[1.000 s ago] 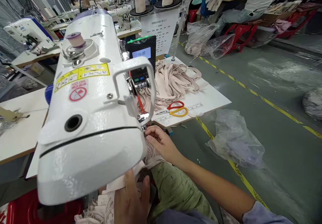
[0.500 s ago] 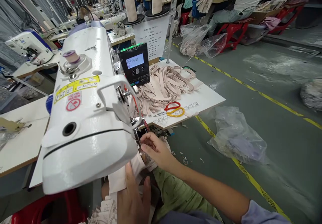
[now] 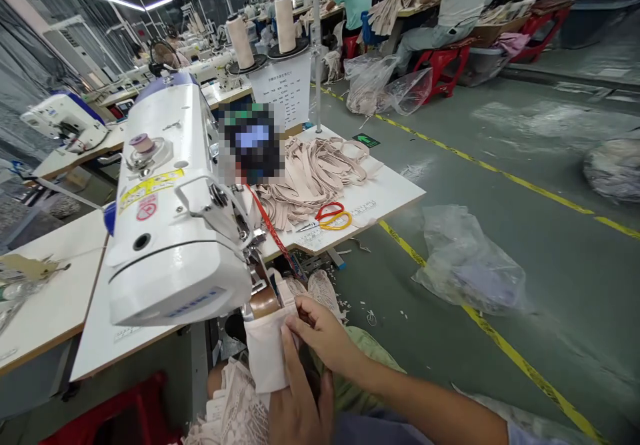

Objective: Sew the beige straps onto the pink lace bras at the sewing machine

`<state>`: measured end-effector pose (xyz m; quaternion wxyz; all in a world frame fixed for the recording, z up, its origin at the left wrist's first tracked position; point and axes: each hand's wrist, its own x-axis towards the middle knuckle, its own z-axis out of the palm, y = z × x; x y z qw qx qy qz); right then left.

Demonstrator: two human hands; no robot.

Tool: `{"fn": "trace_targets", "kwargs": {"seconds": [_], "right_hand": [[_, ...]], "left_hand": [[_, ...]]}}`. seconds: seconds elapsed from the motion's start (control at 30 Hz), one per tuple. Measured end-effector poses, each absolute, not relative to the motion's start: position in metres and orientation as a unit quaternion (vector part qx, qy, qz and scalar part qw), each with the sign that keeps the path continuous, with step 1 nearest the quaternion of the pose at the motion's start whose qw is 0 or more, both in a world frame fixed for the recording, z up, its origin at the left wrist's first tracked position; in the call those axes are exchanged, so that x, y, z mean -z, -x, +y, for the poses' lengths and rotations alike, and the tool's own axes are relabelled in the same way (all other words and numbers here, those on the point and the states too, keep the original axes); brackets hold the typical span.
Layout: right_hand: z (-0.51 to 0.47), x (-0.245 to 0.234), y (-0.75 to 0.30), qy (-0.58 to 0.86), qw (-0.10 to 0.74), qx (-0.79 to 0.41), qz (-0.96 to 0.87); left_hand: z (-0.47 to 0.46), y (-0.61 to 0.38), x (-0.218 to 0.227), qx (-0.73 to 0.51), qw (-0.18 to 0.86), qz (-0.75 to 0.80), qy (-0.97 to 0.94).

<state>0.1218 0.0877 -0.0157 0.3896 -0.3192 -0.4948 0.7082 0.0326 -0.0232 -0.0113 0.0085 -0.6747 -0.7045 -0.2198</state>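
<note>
Cloth (image 3: 267,355) at lower centre of the frame, just beside the machine (image 3: 175,238).
The right hand (image 3: 323,335) pinches its upper right edge, thumb and finger together; the left hand (image 3: 300,398) lies against its right side, grip unclear. At centre, scissors (image 3: 324,223) and straps (image 3: 320,171) lie on the table (image 3: 395,190); 2 cones (image 3: 285,26) stand at upper centre.

Panel (image 3: 253,141) pixelated — left hand (image 3: 299,405) cropped.
</note>
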Motion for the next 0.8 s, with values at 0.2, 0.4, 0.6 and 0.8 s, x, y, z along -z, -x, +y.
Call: {"fn": "trace_targets", "kwargs": {"seconds": [0.2,0.4,0.6,0.8], "right_hand": [[0.086,0.010,-0.150,0.363,0.356,-0.654,-0.560],[0.089,0.000,-0.161,0.255,0.255,-0.549,-0.754],[0.082,-0.003,-0.166,0.167,0.260,-0.277,-0.910],[0.076,0.003,-0.170,0.143,0.283,-0.240,-0.918]], "left_hand": [[-0.050,-0.022,-0.001,0.255,-0.254,-0.690,0.629],[-0.021,0.018,-0.042,0.259,-0.062,-0.589,0.763],[-0.006,0.029,-0.037,0.204,0.001,-0.478,0.854],[-0.024,0.031,-0.025,0.282,0.110,-0.421,0.855]]}}
